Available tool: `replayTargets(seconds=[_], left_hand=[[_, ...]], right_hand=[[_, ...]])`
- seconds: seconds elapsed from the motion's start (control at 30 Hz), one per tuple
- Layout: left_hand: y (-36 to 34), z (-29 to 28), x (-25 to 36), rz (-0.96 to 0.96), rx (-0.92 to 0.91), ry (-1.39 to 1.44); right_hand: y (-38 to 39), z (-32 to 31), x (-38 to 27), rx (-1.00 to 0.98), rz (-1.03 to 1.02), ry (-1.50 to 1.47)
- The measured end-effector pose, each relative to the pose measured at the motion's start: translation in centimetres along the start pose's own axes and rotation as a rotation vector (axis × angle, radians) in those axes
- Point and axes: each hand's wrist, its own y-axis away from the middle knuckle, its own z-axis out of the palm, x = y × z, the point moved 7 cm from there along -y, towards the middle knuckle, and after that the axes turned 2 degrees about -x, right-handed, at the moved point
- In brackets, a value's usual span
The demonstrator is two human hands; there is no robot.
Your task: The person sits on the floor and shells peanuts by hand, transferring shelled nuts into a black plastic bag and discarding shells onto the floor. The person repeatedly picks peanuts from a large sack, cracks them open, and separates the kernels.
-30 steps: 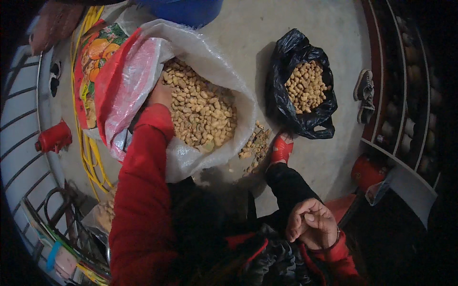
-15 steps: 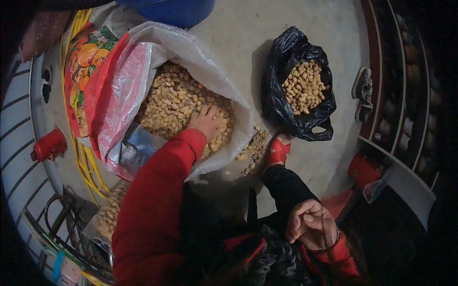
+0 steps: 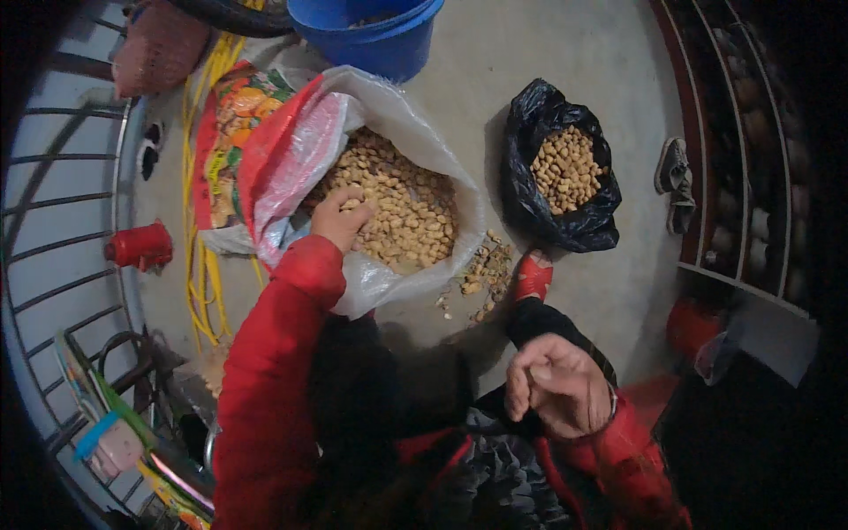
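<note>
A big red, pink and white woven sack (image 3: 402, 102) gapes wide, filled with what look like peanuts in their shells (image 3: 411, 216). My left hand (image 3: 343, 219) is inside its mouth at the near left, fingers curled down against the nuts. What those fingers hold, if anything, is hidden. My right hand (image 3: 561, 386) rests over my lap, palm partly up and fingers folded in; its contents cannot be made out. To the right of the sack stands a black plastic bag (image 3: 521, 146), open at the top, with more peanuts (image 3: 567, 168) inside.
Shell scraps (image 3: 486, 274) lie on the concrete between sack and my red shoe (image 3: 534, 276). Blue buckets (image 3: 380, 44) stand behind the sack. Yellow hose (image 3: 201, 265), a red container (image 3: 141, 246) and metal bars are left; a shoe rack (image 3: 746, 159) and grey shoes (image 3: 676, 184) right.
My left hand has drawn back leftward across the nuts, and its spread fingers have curled. My right hand stays folded near my lap. The view has shifted, showing more of the buckets.
</note>
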Motion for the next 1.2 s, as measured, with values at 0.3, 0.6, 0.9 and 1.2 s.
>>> replayTargets(seconds=[0.3, 0.6, 0.9, 1.2], left_hand=[[15.1, -2.6, 14.2, 0.273, -0.096, 0.785], [17.9, 2.0, 14.5, 0.334, -0.164, 0.995], [15.7, 1.2, 15.6, 0.329, -0.249, 1.154], [14.2, 0.7, 14.9, 0.284, -0.009, 0.809]], right_hand=[[-1.6, 4.4, -1.4, -0.062, -0.275, 0.214], [-8.1, 7.6, -0.6, -0.27, -0.196, -0.163], [-9.3, 7.0, -1.5, -0.228, -0.214, 0.144], [-8.2, 4.7, -5.1, -0.072, -0.351, 0.021]])
